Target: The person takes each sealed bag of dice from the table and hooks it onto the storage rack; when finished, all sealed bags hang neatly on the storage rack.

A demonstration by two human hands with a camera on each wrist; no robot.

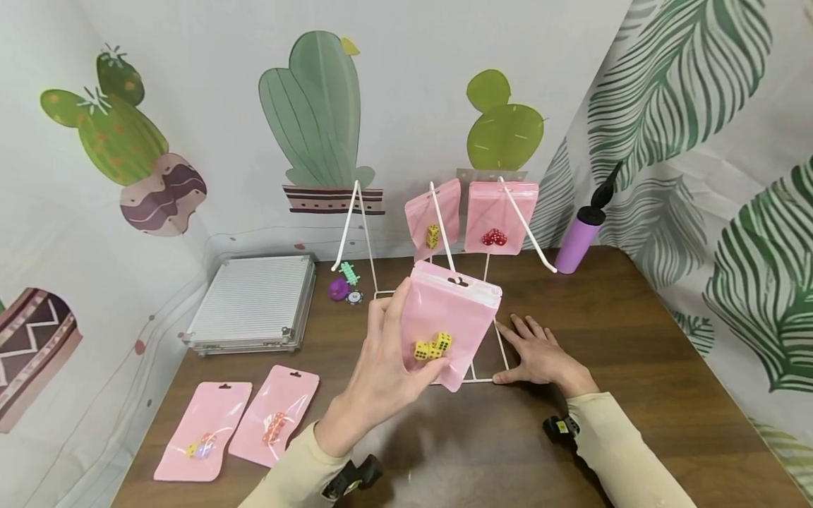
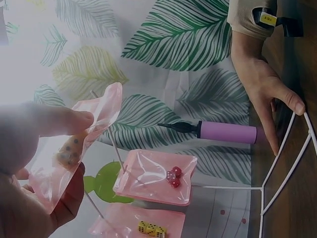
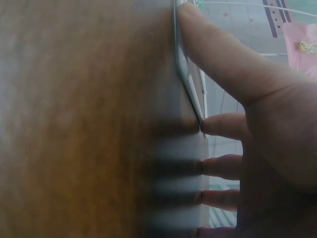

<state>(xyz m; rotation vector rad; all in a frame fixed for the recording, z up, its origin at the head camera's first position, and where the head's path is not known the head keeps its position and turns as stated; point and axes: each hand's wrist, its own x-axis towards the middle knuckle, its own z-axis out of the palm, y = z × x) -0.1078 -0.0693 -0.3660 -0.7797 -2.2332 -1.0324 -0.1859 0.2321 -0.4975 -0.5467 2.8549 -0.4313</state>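
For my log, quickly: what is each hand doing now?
Left hand: grips pink pouch with yellow dice.
Right hand: open, flat on table, touching white wire rack.

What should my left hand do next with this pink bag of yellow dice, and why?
Probably lift the pink bag so its hang hole slips onto a free prong of the white wire rack: the left hand holds it just before the rack, and the right hand steadies the base.
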